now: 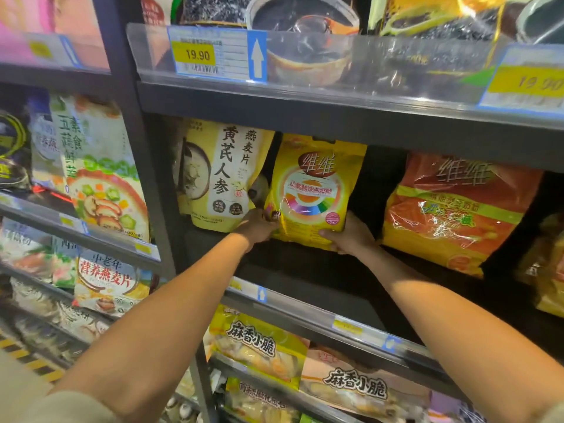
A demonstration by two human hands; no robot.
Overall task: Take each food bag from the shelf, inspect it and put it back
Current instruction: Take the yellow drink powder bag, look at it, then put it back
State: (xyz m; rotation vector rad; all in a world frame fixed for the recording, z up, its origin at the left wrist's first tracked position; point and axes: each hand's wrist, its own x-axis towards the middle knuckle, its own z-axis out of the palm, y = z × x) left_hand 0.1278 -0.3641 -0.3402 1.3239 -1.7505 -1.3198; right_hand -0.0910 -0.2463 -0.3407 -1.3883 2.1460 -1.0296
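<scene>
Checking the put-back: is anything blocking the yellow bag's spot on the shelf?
Nothing visible does. The left hand and right hand hold the yellow bag in the gap between the oat bag and the orange bag.

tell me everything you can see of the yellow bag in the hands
The yellow bag is a glossy plastic pouch, upright, leaning slightly, between a pale oat bag and an orange bag. Its front carries a dark red oval logo with Chinese characters, a rainbow ring around an orange centre and a small pink seal low on the right. The left hand grips its lower left corner and the right hand its lower right corner. Whether its base is set down cannot be told.
</scene>
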